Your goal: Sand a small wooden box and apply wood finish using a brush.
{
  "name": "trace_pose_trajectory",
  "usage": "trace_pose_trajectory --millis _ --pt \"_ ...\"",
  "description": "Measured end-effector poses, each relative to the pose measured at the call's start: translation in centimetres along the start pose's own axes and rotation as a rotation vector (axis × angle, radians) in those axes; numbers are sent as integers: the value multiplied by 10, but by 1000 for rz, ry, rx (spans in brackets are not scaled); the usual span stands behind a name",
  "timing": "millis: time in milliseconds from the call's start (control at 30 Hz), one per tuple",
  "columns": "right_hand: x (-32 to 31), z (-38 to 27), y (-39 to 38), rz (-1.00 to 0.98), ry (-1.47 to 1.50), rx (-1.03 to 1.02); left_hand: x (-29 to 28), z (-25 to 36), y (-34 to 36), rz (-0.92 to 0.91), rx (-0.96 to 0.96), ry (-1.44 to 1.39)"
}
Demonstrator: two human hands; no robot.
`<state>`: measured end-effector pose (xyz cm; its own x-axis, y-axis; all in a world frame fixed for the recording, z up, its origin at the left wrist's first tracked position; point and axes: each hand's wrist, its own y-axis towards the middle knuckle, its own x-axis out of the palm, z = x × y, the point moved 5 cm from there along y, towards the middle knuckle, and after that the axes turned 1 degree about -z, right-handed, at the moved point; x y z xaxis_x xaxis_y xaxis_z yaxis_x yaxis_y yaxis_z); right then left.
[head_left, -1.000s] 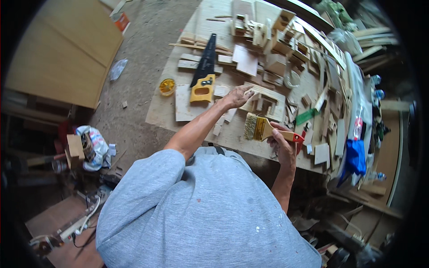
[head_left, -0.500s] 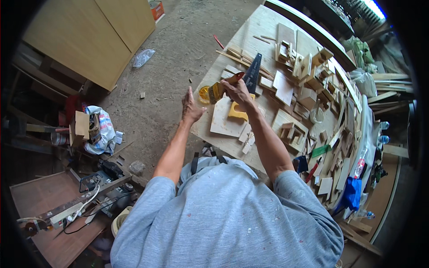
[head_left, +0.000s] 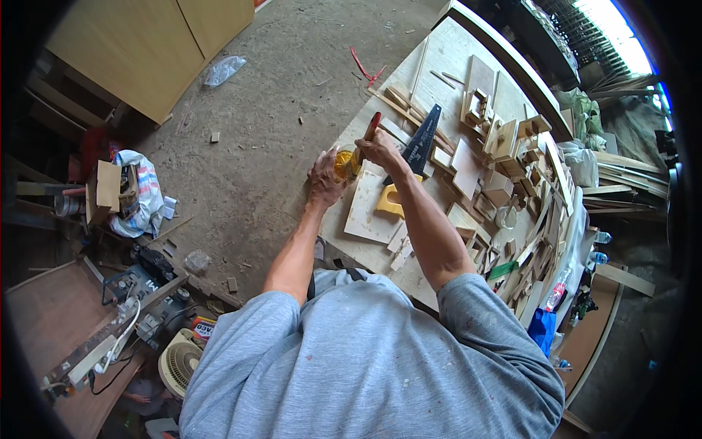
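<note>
My right hand (head_left: 382, 151) is closed round the handle of a paintbrush (head_left: 374, 124), whose red handle end sticks up above the fingers. The brush's lower part is at a yellow see-through round container (head_left: 343, 164); whether the bristles are inside is hard to make out. My left hand (head_left: 324, 175) curls against the container's left side, by the table's left edge. Just right of both hands, a handsaw (head_left: 421, 143) with a dark blade and yellow handle lies near a pale flat board (head_left: 371, 208).
The worktable (head_left: 355, 256) holds wooden block pieces (head_left: 501, 139), thin strips and offcuts on its right. A tall wooden cabinet (head_left: 131, 51) stands at the far left. Lower left are a power strip (head_left: 95, 362) with cables and a fan (head_left: 180, 362). Plastic bottles (head_left: 559, 289) line the right side.
My left hand, earlier spread beside the yellow container, now curls against it. The right hand has moved slightly left with the brush, which now stands more upright. The whole view has shifted a little.
</note>
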<state>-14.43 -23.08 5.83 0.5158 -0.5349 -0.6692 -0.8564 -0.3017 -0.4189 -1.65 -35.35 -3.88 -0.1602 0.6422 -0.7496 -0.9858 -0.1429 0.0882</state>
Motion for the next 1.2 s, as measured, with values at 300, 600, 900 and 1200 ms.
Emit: trace_pose_trajectory --millis 300,600,900,1200 --pt "-17 1 -23 91 115 106 -15 13 5 -52 -50 -69" --pt "-38 1 -69 255 114 162 -21 14 3 -89 -89 -129" --pt "-6 -5 -84 -39 -77 -177 -14 8 3 22 -30 -158" --pt "-42 94 -287 179 910 -123 -22 22 6 17 110 -203"
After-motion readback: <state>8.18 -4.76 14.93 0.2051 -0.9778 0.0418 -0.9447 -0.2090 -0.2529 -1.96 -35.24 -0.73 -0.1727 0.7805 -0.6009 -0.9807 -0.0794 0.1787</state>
